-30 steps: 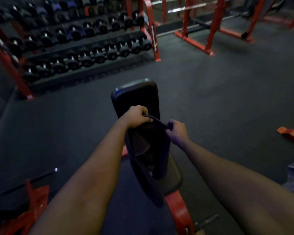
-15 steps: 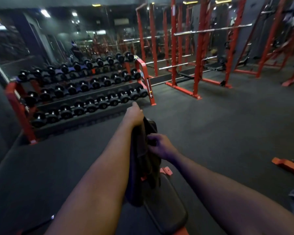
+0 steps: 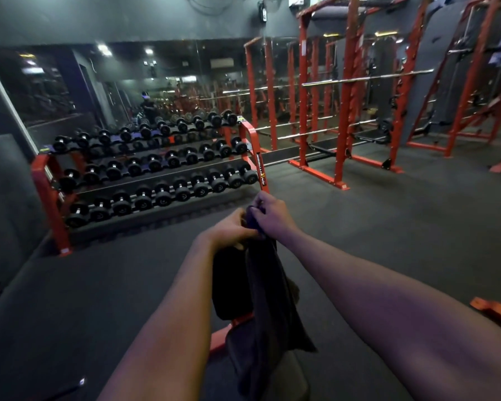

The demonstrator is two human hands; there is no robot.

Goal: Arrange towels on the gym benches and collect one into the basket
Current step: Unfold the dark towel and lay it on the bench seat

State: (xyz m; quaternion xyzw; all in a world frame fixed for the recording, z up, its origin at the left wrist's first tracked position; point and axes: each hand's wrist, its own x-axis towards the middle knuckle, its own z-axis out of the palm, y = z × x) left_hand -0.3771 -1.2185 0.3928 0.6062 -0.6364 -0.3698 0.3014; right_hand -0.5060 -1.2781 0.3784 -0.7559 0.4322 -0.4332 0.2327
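A dark towel (image 3: 268, 302) hangs down in front of me, over the black padded gym bench (image 3: 227, 285) with its red frame. My left hand (image 3: 233, 231) and my right hand (image 3: 268, 217) sit close together at the towel's top edge, both pinching it, above the raised backrest of the bench. The lower end of the towel drapes onto the bench seat. No basket is in view.
A red dumbbell rack (image 3: 156, 175) with several black dumbbells stands ahead on the left, against a mirror wall. Red power racks (image 3: 342, 111) fill the back right. Orange-red frame feet (image 3: 493, 311) lie on the dark rubber floor at the right.
My view has tilted up from the bench toward the room. My hands have come together at the top of the towel, which now hangs folded and narrower than before.
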